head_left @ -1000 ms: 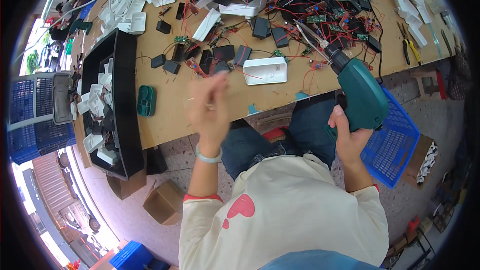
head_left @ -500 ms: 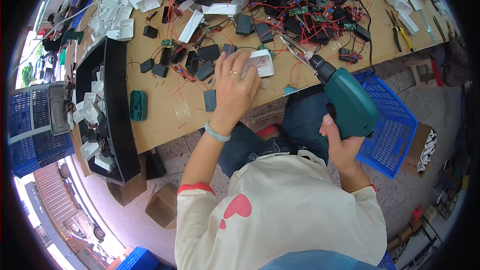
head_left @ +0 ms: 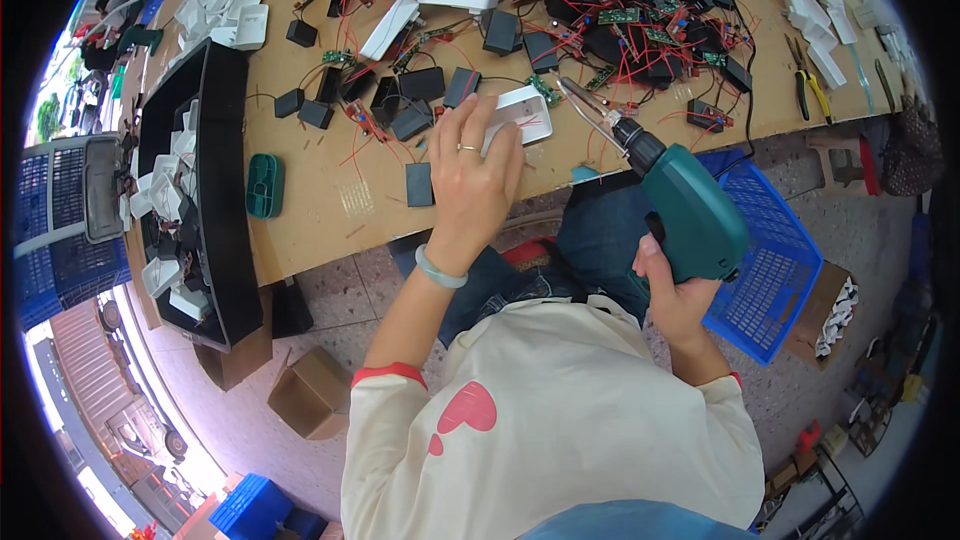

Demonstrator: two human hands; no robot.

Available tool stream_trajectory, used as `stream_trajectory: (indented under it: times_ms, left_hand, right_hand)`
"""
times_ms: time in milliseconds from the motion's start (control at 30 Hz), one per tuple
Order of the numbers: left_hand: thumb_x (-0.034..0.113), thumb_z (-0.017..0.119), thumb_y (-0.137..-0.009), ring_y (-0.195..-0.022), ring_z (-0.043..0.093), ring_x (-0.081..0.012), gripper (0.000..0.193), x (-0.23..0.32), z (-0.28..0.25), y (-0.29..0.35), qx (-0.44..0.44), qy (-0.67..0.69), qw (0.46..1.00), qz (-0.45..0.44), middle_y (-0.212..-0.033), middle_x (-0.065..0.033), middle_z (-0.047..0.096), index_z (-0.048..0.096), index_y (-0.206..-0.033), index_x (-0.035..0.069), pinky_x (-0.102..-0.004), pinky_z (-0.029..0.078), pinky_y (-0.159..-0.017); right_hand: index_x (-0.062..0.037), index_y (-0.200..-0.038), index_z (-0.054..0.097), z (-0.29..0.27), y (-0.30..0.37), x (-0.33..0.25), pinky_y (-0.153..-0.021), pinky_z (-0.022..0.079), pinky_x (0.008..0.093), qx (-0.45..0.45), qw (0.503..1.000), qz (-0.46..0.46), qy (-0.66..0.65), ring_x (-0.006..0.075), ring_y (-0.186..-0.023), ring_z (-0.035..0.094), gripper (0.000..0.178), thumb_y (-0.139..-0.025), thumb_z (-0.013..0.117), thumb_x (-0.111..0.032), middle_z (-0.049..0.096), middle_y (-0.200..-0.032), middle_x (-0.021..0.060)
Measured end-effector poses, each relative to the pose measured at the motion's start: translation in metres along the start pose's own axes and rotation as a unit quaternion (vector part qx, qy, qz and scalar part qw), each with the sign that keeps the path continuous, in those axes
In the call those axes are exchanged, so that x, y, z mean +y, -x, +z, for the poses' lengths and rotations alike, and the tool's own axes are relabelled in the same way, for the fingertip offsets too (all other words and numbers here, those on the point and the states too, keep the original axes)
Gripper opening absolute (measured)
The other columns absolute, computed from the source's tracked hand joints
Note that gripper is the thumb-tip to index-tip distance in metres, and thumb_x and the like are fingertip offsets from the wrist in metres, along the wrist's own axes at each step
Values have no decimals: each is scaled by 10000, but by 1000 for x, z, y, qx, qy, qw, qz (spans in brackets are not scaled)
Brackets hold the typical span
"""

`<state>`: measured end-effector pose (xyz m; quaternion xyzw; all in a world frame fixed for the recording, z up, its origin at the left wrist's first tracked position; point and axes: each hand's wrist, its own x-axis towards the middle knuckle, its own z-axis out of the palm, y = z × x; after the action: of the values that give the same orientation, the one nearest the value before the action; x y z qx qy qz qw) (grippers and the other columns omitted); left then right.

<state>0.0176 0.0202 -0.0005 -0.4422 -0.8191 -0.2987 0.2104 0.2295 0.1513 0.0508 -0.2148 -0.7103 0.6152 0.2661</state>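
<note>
Holding a green drill (head_left: 700,225) near a white case (head_left: 537,125)

By the right grip (head_left: 678,295), the drill is clamped at its handle, with its metal tip pointed up and leftward over the table (head_left: 310,225). By the left grip (head_left: 470,175), the left end of the case is covered; whether the fingers are pinched on it or only laid against it cannot be told. The case is set near the front edge of the table, hollow side up, and the drill's tip is seen just beyond its right end.

The step in hand is judged to be the placing or steadying of the case. For any move of the tip toward it, a firm left hold and clear fingers would be called for.

Just left of the left grip, a small black box (head_left: 419,185) is laid flat. Farther left, a green dish (head_left: 265,185) is divided into compartments, whose contents are too small to tell. Beside it, a long black tray (head_left: 225,200) is filled with white cases and dark pieces. Across the back, a heap of black boxes, circuit boards and red wires (head_left: 600,35) is spread. Below the table's right side, a blue basket (head_left: 765,290) is placed, and next to it white pieces (head_left: 838,318) are held in a cardboard box (head_left: 803,340).
</note>
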Motion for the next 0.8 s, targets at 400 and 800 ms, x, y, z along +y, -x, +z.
stream_trajectory:
  times_ms: [400, 800]
  left_hand:
    - [125, 755, -833, -1007, 624, -240, 72, -7, 9, -18, 56, -4, 998, -29, -1084, -37, 690, 741, -895, 92, -502, 402, -1000]
    - [148, 827, -776, -1181, 613, -261, 80, 0, -5, -7, 75, 17, 992, -104, -1142, 5, 730, 778, -839, 147, -489, 347, -1081]
  right_hand:
    - [67, -1281, 529, -1, 1, 4, -553, 483, 270, -5, 1000, -4, 14, 113, -611, 553, 349, -936, 571, 82, 598, -806, 81]
    - [58, -1244, 566, -8, 15, 19, -557, 482, 255, -26, 997, -22, 64, 106, -625, 569, 326, -922, 616, 72, 622, -836, 77]
